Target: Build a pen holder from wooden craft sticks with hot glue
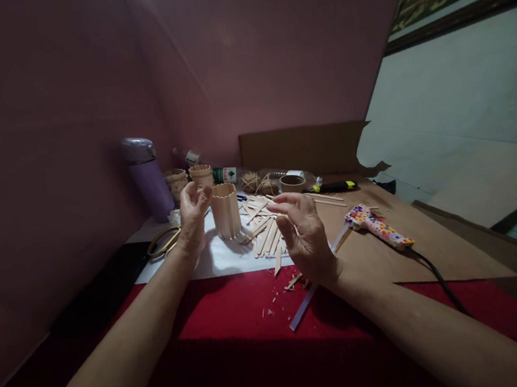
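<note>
A cup-shaped holder of upright wooden sticks (226, 213) stands on white paper (215, 261). Just left of it is my left hand (194, 217), raised with its fingers apart and nothing held. To the right, my right hand (305, 232) hovers with curved, spread fingers, holding nothing. Loose wooden sticks (268, 233) lie fanned out between the holder and my right hand. Two similar stick holders, one of them here (201, 176), stand behind my left hand. The patterned glue gun (378, 226) rests on cardboard at the right.
A purple bottle (151, 184) and scissors (163, 241) are at the left. Behind lie twine balls (260, 183), a tape roll (292, 183), plastic bottles and a black-yellow cutter (333, 187). A clear glue stick (302, 309) crosses the red cloth (226, 310).
</note>
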### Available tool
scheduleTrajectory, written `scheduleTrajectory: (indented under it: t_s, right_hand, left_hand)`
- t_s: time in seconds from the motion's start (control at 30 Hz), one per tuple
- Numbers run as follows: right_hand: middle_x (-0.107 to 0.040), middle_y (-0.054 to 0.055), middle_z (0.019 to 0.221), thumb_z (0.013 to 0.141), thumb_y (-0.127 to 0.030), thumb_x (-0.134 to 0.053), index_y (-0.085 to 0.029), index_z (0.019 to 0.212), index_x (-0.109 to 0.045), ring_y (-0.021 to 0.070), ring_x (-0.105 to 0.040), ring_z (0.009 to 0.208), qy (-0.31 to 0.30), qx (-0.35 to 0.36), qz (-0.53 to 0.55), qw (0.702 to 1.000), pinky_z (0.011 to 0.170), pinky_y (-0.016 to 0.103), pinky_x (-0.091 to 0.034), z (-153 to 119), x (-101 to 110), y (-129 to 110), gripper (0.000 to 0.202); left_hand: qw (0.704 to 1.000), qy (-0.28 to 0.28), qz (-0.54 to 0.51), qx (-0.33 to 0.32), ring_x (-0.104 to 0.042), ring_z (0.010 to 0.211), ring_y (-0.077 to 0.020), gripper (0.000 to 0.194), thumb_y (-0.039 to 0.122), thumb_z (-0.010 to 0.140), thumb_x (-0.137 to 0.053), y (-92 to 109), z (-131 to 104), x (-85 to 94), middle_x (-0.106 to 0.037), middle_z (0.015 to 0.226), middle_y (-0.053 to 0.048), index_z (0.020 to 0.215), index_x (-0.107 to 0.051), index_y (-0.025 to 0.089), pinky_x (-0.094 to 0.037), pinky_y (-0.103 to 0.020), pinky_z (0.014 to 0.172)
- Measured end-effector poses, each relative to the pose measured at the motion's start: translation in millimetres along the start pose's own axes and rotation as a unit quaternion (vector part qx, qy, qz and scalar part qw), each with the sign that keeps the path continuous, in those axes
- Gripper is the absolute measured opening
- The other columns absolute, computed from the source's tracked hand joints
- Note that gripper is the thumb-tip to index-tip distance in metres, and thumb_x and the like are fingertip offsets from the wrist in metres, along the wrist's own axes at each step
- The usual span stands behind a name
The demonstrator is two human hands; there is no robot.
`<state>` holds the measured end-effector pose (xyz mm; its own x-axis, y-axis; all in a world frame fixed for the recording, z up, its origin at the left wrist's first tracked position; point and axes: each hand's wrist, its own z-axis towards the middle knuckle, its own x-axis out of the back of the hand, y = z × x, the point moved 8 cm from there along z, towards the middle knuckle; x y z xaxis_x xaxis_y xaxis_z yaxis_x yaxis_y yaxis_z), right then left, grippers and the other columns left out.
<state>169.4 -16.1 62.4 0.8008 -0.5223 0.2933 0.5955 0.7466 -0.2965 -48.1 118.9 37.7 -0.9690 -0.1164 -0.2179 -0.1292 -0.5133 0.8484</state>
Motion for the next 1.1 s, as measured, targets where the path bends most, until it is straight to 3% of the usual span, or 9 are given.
scheduleTrajectory:
  t_s: [0.13,0.27,0.4,0.6,0.7,0.87,1.1]
  right_hand:
    - [-0.058,0.010,0.112,0.099,-0.030,-0.043,-0.020,0.108,-0.063,0.0235,-0.052,0.109,-0.002,-0.004,-0.001,1.000,0.094,0.047,-0.046,0,0,0,0.025]
    - [-0.058,0.009,0.112,0.099,-0.030,-0.043,-0.021,0.108,-0.063,0.0237,-0.053,0.109,-0.005,-0.003,-0.003,1.000,0.094,0.048,-0.046,0,-1,0,0.024]
    - [-0.059,0.009,0.111,0.098,-0.029,-0.046,-0.021,0.106,-0.063,0.0238,-0.053,0.107,-0.011,-0.001,-0.007,1.000,0.093,0.047,-0.046,0,-2,-1,0.021]
    - [-0.059,0.009,0.110,0.097,-0.026,-0.048,-0.021,0.105,-0.064,0.0237,-0.053,0.106,-0.009,0.001,-0.008,1.000,0.093,0.048,-0.046,0,-1,-2,0.019]
    - [-0.059,0.009,0.110,0.096,-0.026,-0.049,-0.021,0.105,-0.064,0.0237,-0.053,0.106,-0.011,0.001,-0.007,1.000,0.093,0.048,-0.046,0,-2,-1,0.018]
    - [-0.060,0.009,0.109,0.096,-0.026,-0.049,-0.021,0.106,-0.064,0.0235,-0.054,0.105,-0.010,0.002,-0.004,1.000,0.092,0.048,-0.047,0,-1,-1,0.018]
    - [-0.060,0.008,0.109,0.096,-0.026,-0.049,-0.022,0.105,-0.064,0.0237,-0.054,0.105,-0.010,0.000,-0.007,1.000,0.092,0.048,-0.047,1,0,-2,0.018]
  left_hand:
    - [1.000,-0.006,0.023,0.020,-0.053,0.115,-0.0288,0.095,0.053,0.046,-0.088,-5,0,-3.2,-0.056,0.113,-0.010,0.125,-0.045,0.022,-0.040,-0.041,0.100]
    - [0.996,-0.035,0.084,0.022,-0.051,0.119,-0.0309,0.106,0.041,0.040,-0.092,-6,-3,-12.1,-0.055,0.117,-0.011,0.132,-0.041,0.022,-0.040,-0.043,0.100]
    - [0.995,-0.061,0.062,0.041,-0.052,0.116,-0.0300,0.104,0.024,0.038,-0.090,-9,-6,-19.5,-0.056,0.116,-0.009,0.129,-0.041,0.022,-0.043,-0.039,0.097]
    - [0.990,-0.095,-0.038,0.094,-0.059,0.095,-0.0227,0.089,0.012,0.043,-0.073,-13,-3,-17.5,-0.060,0.098,-0.003,0.126,-0.043,0.019,-0.046,-0.033,0.083]
    - [0.985,-0.118,-0.066,0.105,-0.058,0.095,-0.0221,0.086,0.010,0.045,-0.067,-7,-4,-17.9,-0.060,0.098,-0.003,0.127,-0.043,0.019,-0.045,-0.033,0.084]
    - [0.988,-0.108,-0.066,0.086,-0.057,0.104,-0.0254,0.085,0.013,0.051,-0.070,2,-5,-14.9,-0.060,0.106,-0.006,0.130,-0.042,0.019,-0.043,-0.038,0.093]
    - [0.993,-0.098,-0.002,0.061,-0.054,0.117,-0.0306,0.094,0.023,0.047,-0.087,-8,-4,-13.1,-0.058,0.120,-0.010,0.132,-0.046,0.024,-0.042,-0.042,0.100]
